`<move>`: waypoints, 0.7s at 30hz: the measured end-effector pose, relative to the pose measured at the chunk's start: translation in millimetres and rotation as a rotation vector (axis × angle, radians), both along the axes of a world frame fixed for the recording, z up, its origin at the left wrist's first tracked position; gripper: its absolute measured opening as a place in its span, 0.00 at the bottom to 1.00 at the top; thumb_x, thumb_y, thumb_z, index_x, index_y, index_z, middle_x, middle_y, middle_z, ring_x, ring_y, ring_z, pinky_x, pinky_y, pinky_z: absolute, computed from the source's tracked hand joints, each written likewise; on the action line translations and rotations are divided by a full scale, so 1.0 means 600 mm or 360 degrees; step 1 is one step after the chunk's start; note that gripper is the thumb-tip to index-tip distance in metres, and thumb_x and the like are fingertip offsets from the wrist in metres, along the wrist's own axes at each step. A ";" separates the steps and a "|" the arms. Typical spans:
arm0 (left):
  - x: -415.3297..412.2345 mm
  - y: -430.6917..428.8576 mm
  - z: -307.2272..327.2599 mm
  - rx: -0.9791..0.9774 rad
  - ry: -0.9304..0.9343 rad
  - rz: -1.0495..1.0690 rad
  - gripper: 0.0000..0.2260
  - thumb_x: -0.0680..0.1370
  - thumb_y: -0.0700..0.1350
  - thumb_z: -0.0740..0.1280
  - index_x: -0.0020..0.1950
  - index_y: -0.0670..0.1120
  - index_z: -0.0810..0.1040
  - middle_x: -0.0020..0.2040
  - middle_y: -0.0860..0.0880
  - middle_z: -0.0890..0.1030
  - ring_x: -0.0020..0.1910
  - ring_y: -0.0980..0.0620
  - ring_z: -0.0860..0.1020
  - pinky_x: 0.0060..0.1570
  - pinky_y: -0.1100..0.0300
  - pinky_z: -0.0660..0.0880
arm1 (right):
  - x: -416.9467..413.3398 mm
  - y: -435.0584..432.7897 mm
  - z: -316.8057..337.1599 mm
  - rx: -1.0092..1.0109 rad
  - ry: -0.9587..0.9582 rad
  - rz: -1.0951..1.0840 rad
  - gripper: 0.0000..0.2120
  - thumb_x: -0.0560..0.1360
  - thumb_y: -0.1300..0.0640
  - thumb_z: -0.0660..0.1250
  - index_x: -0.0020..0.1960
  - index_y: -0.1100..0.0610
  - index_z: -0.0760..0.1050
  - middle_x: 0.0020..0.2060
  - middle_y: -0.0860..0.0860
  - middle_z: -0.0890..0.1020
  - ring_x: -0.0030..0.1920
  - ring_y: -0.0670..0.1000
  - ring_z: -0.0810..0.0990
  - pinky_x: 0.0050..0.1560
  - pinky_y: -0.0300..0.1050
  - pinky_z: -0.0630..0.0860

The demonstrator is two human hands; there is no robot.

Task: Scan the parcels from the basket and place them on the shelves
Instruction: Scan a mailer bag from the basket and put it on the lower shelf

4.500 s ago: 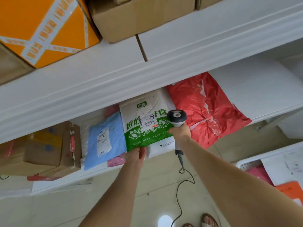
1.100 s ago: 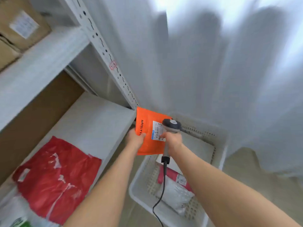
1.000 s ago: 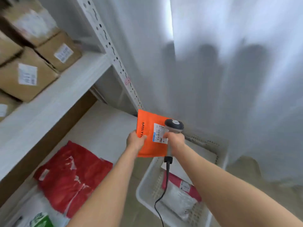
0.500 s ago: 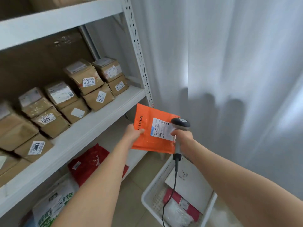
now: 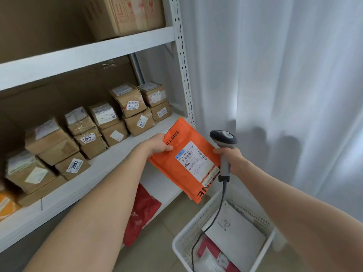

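1. Sheer white curtain [image 5: 294, 75] covers pretty much the whole right side, soft daylight glowing through it.
2. Beige tiled floor [image 5: 167, 224] below.
3. White metal shelving [image 5: 181, 55] on the left, perforated upright, brown backing board [image 5: 39, 26] behind.

left: small boxes [image 5: 88, 130] stacked on middle shelf [image 5: 110, 154], large box [image 5: 133, 14] on upper shelf [image 5: 88, 54] | centre: held parcel [image 5: 188, 169] in left grip [image 5: 159, 145], before the middle shelf's right end | scanner [image 5: 223, 137] in right grip [image 5: 231, 160], just right of it | below: bagged parcel [image 5: 141, 213] on lower shelf [image 5: 161, 181]; basket [image 5: 182, 238] on floor to its right, flat parcel [image 5: 235, 232] inside | curtain [image 5: 275, 75] behind, right
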State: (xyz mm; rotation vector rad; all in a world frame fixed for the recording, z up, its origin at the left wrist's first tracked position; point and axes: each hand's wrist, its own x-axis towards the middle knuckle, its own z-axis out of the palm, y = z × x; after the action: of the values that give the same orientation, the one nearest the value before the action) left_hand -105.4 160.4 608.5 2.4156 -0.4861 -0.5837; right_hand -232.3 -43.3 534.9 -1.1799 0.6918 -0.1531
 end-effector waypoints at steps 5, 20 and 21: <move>0.012 -0.013 0.024 0.0275 -0.0235 -0.0078 0.14 0.78 0.41 0.67 0.63 0.43 0.74 0.60 0.45 0.78 0.58 0.44 0.76 0.58 0.53 0.71 | -0.002 0.015 -0.008 -0.0083 -0.0003 0.0184 0.10 0.73 0.66 0.71 0.53 0.61 0.76 0.43 0.57 0.84 0.38 0.55 0.84 0.33 0.48 0.81; -0.013 -0.033 -0.062 -0.0612 0.0043 0.0921 0.42 0.70 0.52 0.75 0.76 0.42 0.55 0.72 0.42 0.66 0.70 0.42 0.66 0.66 0.44 0.66 | 0.008 0.050 -0.057 0.0351 0.0191 -0.0309 0.11 0.72 0.68 0.69 0.50 0.58 0.72 0.50 0.59 0.82 0.50 0.61 0.82 0.56 0.63 0.78; -0.025 -0.031 -0.073 -0.0702 0.0269 0.0892 0.39 0.70 0.51 0.75 0.74 0.41 0.60 0.70 0.43 0.70 0.68 0.43 0.69 0.65 0.44 0.66 | 0.005 0.048 -0.056 0.0373 0.0179 -0.0343 0.11 0.72 0.68 0.69 0.49 0.57 0.71 0.50 0.58 0.82 0.50 0.61 0.82 0.56 0.62 0.78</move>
State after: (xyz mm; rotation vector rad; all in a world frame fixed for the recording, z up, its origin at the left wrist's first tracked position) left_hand -120.2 141.7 564.6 1.9324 0.1317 -0.3760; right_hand -229.3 -14.4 501.2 -0.8933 0.9110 -0.1819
